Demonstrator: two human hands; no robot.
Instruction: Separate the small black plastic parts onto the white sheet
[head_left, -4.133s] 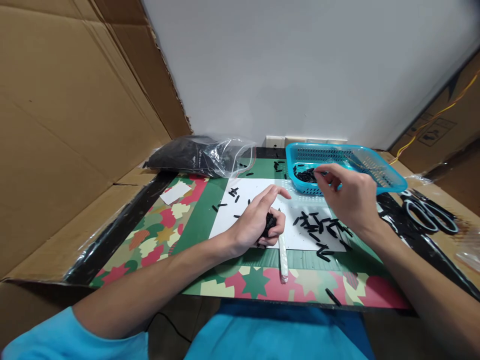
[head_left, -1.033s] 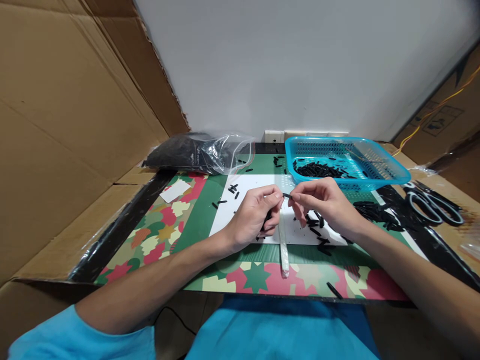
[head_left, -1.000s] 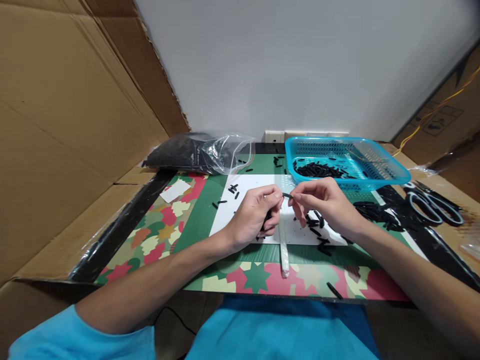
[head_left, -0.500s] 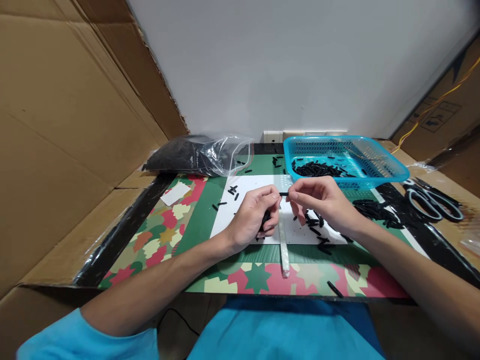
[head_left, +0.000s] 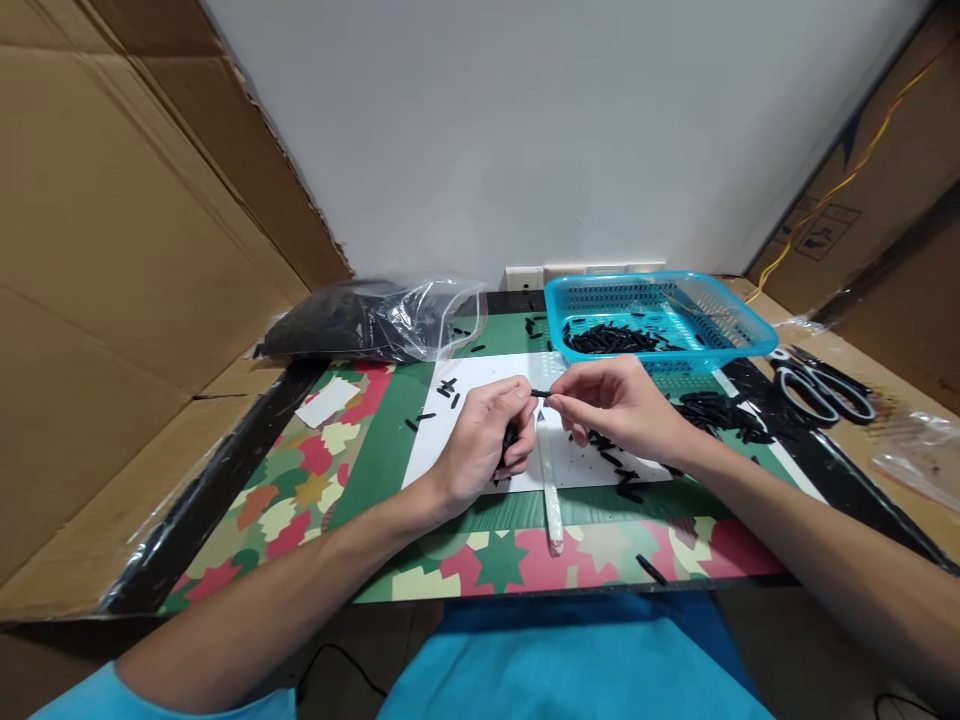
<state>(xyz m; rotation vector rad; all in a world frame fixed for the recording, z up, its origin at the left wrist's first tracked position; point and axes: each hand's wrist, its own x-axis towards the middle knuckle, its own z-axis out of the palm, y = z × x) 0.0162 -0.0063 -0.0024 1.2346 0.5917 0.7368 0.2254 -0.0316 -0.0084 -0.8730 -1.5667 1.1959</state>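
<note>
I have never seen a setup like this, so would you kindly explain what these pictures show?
There is no machine here: a person works bare-handed, and one camera worn on the head looks forward and down, taking every picture. The left hand holds a clump of black pieces in its curled fingers. Between its fingertips and those of the right hand is one slim black piece. Beneath lie a white sheet and a pale stick. Behind stand a blue basket containing similar pieces and, to the left, a clear bag with dark contents. Scissors lie at the right.
</note>
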